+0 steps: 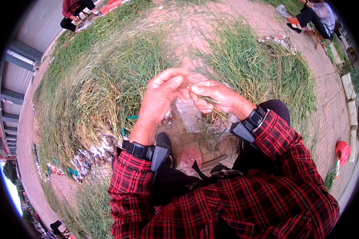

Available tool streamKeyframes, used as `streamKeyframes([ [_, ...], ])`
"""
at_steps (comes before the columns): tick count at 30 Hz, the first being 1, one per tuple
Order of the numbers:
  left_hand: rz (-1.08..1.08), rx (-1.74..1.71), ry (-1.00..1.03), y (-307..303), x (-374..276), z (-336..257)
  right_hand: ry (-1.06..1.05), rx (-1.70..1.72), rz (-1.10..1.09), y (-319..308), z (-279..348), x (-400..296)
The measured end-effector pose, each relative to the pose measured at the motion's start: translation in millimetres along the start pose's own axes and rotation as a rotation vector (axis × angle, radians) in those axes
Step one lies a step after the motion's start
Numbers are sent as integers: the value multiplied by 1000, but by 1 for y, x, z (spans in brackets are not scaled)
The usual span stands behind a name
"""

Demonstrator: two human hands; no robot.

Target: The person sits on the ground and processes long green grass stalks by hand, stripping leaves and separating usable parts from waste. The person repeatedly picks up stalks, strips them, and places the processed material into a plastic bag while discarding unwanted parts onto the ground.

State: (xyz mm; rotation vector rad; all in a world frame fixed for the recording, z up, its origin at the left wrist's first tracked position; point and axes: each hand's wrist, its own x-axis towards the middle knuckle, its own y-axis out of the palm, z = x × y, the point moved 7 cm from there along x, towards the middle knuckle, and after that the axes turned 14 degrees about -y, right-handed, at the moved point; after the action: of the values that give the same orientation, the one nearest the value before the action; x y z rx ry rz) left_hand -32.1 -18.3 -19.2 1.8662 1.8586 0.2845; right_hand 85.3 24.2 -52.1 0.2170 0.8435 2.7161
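My right hand (212,94) is closed on a thin green plant stem (220,113), pinched between thumb and fingers, its lower part slanting down toward the wrist. Close by on the left, my left hand (169,86) has its thumb and fingertips near the stem's upper end; whether it grips anything there cannot be made out. Beneath the hands a clear plastic sheet or bag (190,116) lies on the brick paving, with loose stems around it. A pink plastic bag (190,159) is between my feet.
Cut green plants (131,59) lie in a large heap at the left, another heap (242,62) at the right. Plastic-wrapped bundle ends (89,158) edge the left heap. A person (77,12) sits at the upper left, another (315,18) at the upper right. A red bag (343,152) is far right.
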Motion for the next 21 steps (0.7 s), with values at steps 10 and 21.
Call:
streamKeyframes([
  [10, -103, -77, 59, -2, 5, 4, -132, -139, -78, -6, 4, 3],
  [21, -158, -96, 78, -3, 8, 5, -300, -679, -221, -21, 11, 2],
])
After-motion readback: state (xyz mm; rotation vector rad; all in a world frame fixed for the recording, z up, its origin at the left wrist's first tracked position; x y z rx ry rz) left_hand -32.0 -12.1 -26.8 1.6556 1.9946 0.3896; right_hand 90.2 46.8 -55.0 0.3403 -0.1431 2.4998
